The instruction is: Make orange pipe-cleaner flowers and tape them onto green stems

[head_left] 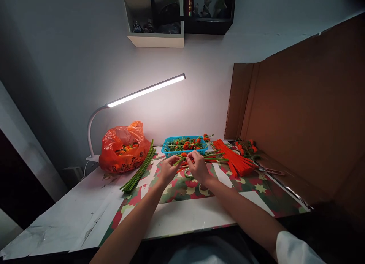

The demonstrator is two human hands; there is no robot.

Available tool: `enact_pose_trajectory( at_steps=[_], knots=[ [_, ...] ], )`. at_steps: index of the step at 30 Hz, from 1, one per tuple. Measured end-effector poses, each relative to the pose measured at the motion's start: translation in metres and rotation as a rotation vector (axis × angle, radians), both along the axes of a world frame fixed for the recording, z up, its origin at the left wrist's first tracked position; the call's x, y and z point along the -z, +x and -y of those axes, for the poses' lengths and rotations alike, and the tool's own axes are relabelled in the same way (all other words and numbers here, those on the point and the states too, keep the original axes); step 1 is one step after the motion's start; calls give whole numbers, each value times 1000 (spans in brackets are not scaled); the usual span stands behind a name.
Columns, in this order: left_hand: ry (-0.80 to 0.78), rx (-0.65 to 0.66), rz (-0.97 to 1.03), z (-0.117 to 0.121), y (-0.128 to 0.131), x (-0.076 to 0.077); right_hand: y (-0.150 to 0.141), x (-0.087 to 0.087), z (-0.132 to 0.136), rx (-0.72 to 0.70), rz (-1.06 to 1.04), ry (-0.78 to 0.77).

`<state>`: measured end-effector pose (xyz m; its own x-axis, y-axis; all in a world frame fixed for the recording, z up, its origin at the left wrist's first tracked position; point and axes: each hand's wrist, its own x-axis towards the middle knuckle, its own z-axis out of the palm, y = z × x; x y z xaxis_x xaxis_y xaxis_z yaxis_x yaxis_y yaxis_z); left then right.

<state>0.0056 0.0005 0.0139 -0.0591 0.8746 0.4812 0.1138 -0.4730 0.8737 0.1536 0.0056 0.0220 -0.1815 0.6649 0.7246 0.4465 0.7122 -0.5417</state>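
My left hand (169, 169) pinches a thin green craft stem (179, 160) between thumb and fingers. My right hand (197, 166) is closed at the same stem, its fingertips meeting close to those of the left; just what sits between them is too small to make out. A small orange flower head (184, 154) shows right behind the fingertips. Below the hands a roll of green tape (188, 173) lies on the table. More green stems (219, 158) stretch out to the right, past the right hand.
Behind the hands stands a blue basket (164, 150) of orange flowers. Left are a tied green stem bundle (138, 176), an orange plastic bag (114, 161) and a lit lamp (148, 90). An orange strip bundle (235, 159) and a tall cardboard panel (302, 112) are right.
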Motion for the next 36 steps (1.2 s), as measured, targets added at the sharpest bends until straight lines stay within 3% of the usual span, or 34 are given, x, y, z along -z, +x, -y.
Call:
enact_pose_trajectory(
  at_steps=[4,7,10,13,17,20,23,25,31,36],
  knots=[
    [-178,211,88,1,-2,-2,3,1,0,73,175,99],
    [-121,230,71,3,-2,-4,1,2,-1,51,148,60],
    [55,108,-33,7,0,-7,-3,5,-4,-27,-55,-92],
    [223,-1,-211,12,2,-9,-9,10,-8,-122,-289,-361],
    [292,-54,-300,14,2,-9,-12,10,-10,-225,-417,-613],
    [224,-71,-222,10,1,-6,-9,4,-5,-191,-364,-512],
    [156,-76,-176,8,1,-5,-1,-4,2,-120,-178,-184],
    [140,-75,-199,8,1,-5,5,-9,4,-150,-64,-50],
    [119,79,-260,7,1,-4,10,-11,-7,-305,-103,-183],
    [13,196,-17,6,2,-5,6,-4,-16,-365,-281,-336]
  ],
)
